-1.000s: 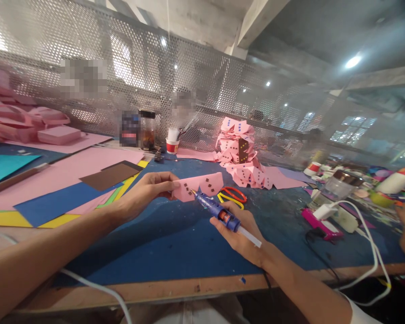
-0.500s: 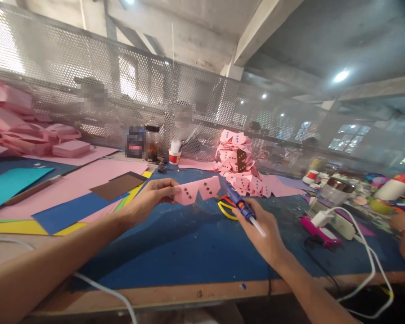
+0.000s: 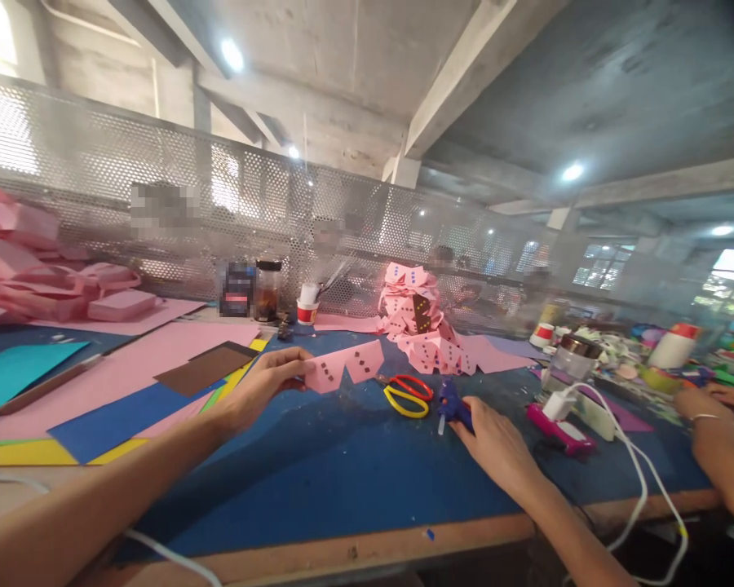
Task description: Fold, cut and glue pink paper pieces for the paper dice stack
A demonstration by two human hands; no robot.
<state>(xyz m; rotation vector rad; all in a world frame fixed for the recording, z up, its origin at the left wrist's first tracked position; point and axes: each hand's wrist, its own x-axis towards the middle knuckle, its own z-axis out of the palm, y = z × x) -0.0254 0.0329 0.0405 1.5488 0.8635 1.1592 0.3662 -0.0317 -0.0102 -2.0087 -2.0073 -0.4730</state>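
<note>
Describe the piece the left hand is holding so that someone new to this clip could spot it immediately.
Start at the blue-topped workbench in front of the perforated metal screen. Above its middle, the left hand pinches one end of a pink paper strip, held clear of the surface, just left of the scissors. Unlike the heaped pink cutouts behind it, it is a single piece with a zigzag lower edge and small dark squares.

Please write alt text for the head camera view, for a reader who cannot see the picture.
A person's left hand holds up a pink paper strip with brown dots over a blue worktable, while the right hand rests on a blue glue gun lying on the table. Red and yellow scissors and a pile of pink pieces lie beyond.
</note>
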